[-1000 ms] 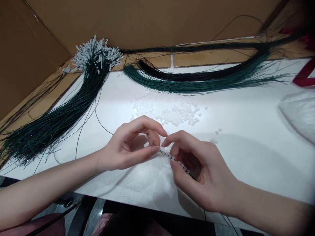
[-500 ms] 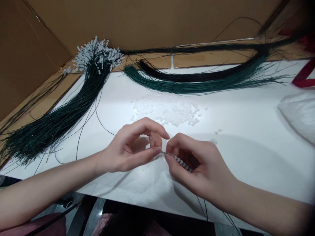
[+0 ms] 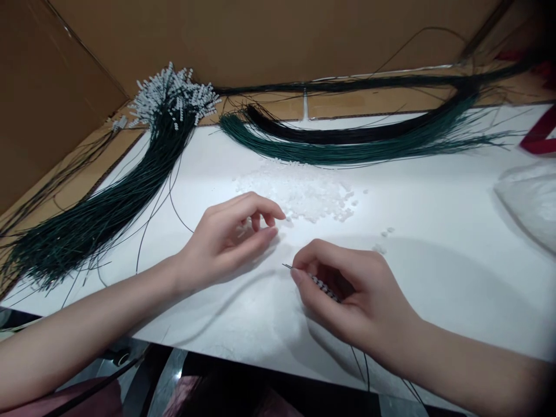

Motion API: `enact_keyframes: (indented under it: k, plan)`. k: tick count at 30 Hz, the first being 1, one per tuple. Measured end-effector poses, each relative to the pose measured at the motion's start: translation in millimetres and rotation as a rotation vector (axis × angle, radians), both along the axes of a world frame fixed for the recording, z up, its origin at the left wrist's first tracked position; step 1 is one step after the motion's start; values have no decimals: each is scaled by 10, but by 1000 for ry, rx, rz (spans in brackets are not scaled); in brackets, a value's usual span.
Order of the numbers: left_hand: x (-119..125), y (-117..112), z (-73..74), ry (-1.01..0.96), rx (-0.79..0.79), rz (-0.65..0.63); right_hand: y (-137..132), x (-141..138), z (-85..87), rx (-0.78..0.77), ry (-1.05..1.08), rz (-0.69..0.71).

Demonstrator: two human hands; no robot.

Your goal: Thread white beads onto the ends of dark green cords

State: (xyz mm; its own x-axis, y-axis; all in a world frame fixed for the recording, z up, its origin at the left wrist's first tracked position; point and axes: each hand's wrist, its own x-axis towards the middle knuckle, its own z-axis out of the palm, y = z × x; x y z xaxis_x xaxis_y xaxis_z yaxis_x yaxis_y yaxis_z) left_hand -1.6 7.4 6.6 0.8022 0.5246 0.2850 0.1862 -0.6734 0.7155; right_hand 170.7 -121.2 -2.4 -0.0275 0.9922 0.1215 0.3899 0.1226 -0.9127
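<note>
My right hand (image 3: 347, 292) pinches a thin dark wire (image 3: 319, 282) strung with small white beads; the wire's bare tip sticks out to the left past my thumb. My left hand (image 3: 230, 234) hovers over the white table (image 3: 434, 260) at the near edge of a pile of loose white beads (image 3: 304, 191). Its index finger and thumb are curled close together at the beads, and I cannot make out whether a bead is between them.
A bundle of dark green wires with white beaded ends (image 3: 174, 95) lies at the left. Bare green and black wire bundles (image 3: 347, 145) curve across the back. A clear plastic bag (image 3: 527, 200) and a red strip (image 3: 541, 136) lie at the right. Cardboard walls (image 3: 260, 35) surround the table.
My left hand has let go of the wire's tip and moved up and left to the bead pile. My right hand stays put with the beaded wire.
</note>
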Motion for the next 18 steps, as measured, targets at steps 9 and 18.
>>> enact_keyframes:
  k: [9, 18]
  plan:
    - [142, 90, -91, 188, 441, 51, 0, 8, 21, -18, -40, 10]
    - [180, 89, -115, 195, 500, 49, -7, 10, 12, -17, -49, 20]
